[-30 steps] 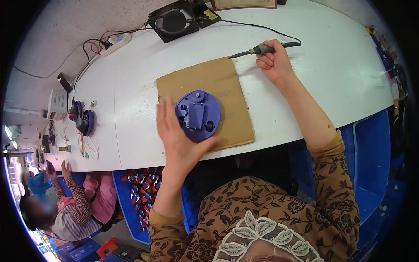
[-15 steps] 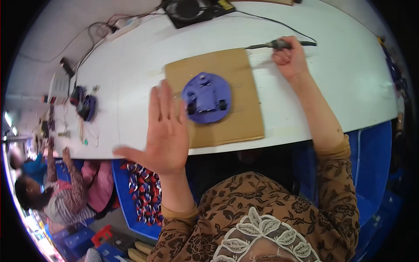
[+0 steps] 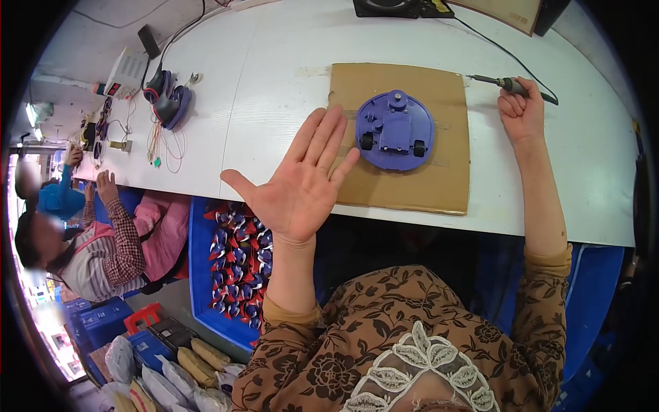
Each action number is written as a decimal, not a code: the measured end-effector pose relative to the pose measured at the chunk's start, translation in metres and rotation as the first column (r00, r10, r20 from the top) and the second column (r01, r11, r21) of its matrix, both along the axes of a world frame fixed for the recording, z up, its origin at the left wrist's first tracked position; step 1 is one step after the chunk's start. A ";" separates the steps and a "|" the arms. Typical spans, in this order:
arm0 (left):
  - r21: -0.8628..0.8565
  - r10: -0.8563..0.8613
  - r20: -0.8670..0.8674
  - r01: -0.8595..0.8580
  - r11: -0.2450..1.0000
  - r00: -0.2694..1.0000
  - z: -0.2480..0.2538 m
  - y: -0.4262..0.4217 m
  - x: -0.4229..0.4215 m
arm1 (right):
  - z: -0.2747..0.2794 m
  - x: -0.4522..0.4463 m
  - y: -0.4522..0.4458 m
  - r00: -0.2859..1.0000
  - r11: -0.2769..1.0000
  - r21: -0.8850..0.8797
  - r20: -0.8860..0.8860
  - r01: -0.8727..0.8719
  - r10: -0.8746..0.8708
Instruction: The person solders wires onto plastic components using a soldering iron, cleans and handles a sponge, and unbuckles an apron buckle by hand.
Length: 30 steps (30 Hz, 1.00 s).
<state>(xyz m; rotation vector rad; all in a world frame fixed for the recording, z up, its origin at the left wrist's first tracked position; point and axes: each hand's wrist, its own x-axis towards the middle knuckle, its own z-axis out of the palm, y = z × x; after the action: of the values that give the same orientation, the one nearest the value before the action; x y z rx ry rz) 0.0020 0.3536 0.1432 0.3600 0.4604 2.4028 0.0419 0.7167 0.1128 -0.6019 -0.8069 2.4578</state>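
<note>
My left hand [image 3: 298, 182] is raised palm up with fingers and thumb spread, holding nothing, in front of the left edge of the cardboard sheet [image 3: 446, 185]. On that sheet lies a round purple plastic base [image 3: 396, 130] with two small black wheels and a box-shaped middle part. My right hand [image 3: 522, 113] is closed around the handle of a soldering iron [image 3: 511, 84] to the right of the cardboard. The iron's tip points left, near the sheet's upper right corner, and its cord runs up and away.
A black fan [image 3: 388, 7] stands at the table's back. Left are purple-and-black parts [image 3: 168, 103], loose wires and a white power unit [image 3: 128, 72]. A blue bin [image 3: 200, 275] of red, white and blue pieces stands below the edge. Another person [image 3: 89, 254] sits at the left.
The view has swung left, so everything sits further right. My left hand stays spread, and my right hand still grips the soldering iron. The seated person's hand is raised higher.
</note>
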 end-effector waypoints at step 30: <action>-0.344 0.097 -0.906 -0.583 -0.736 0.411 -0.094 -0.284 0.045 | -0.034 -0.004 0.066 0.971 0.981 -0.014 -0.147 -0.195 0.191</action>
<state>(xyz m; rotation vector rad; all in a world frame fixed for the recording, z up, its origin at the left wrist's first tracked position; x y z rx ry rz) 0.0465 0.0694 0.0492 -0.6081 3.4723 1.2225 0.0379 0.7832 0.0790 -0.3633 -0.8067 2.6576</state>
